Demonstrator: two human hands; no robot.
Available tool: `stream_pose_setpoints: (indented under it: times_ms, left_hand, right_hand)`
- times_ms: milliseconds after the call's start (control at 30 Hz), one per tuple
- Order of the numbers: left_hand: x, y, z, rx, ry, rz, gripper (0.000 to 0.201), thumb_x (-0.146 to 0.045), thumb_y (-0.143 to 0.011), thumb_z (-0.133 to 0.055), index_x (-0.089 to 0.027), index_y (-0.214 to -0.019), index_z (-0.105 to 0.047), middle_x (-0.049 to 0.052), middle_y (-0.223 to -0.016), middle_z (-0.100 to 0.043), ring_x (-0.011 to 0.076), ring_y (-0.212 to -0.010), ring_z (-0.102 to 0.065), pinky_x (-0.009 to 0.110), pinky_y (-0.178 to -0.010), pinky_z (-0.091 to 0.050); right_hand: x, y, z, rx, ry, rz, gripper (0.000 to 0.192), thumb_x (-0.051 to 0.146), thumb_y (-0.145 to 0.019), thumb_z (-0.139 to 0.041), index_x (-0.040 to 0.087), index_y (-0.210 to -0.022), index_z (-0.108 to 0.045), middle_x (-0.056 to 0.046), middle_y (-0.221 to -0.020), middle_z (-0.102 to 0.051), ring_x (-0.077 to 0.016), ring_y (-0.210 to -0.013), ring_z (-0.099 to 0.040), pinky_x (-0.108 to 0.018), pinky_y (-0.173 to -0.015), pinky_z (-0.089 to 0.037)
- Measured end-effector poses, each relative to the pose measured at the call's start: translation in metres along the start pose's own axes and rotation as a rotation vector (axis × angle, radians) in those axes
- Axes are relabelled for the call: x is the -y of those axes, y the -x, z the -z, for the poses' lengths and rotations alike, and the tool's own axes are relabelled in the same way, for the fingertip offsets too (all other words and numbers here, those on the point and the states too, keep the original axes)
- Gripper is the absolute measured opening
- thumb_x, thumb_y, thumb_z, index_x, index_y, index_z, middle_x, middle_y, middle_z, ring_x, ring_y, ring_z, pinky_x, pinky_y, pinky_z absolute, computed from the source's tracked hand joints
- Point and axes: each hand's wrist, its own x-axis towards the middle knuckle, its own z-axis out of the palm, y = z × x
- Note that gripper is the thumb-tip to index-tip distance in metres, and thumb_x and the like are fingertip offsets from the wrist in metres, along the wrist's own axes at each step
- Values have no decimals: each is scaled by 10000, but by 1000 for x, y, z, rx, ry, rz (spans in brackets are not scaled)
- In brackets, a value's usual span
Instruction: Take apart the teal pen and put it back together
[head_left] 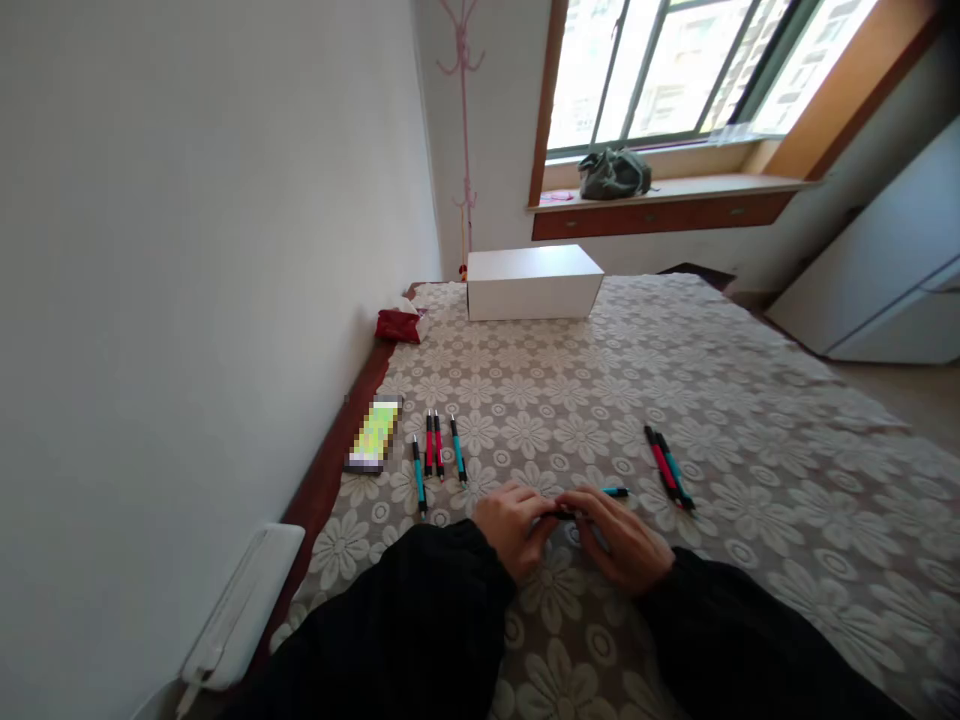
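no readable text

no words, brands or numbers can be read anywhere. the flat green-and-yellow packet [374, 434] on the floral lace bedspread [750, 400] is blurred out, and the plain white rectangular box [532, 282] bears no lettering.

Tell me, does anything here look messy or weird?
Mostly tidy. Four pens lie in a row on the left, but the pair of pens on the right lies slanted. A crumpled red cloth sits by the wall.

Setting: bedroom in a home. Bed [675, 350] under floral lace cover; pink coat stand [465, 130] in corner; window seat [667, 190] with bag [613, 173]; white wardrobe [877, 270].
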Motion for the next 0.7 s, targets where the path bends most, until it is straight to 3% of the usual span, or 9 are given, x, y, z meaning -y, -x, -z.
stream_pose_setpoints:
  times_ms: [200,300,700]
  left_hand:
    - [1,0,3,-58,69,39,219,-288,-950,-593,-262,-1095,-755,23,-1021,-775,201,-943,-685,335,-851,-547]
    - [0,-1,4,-78,80,64,213,-281,-946,-596,-258,-1084,-756,17,-1025,-777,201,-933,-688,333,-844,-545]
    - [3,1,0,-57,86,47,191,-258,-926,-634,-247,-1061,-769,20,-1008,-786,206,-912,-696,332,-823,-551]
  right_hand:
    - [-5,-1,1,-81,74,-34,161,184,-1006,-455,245,-1073,-589,-53,-896,-670,-204,-811,-673,-323,-731,-554]
    - [-8,0,2,-66,121,-43,145,234,-1021,-483,238,-963,-616,-45,-831,-660,-200,-766,-653,-321,-694,-529]
    - [-18,5,1,-38,59,8,245,291,-1036,-494,246,-1010,-732,-36,-804,-731,-184,-731,-708,-288,-682,-579]
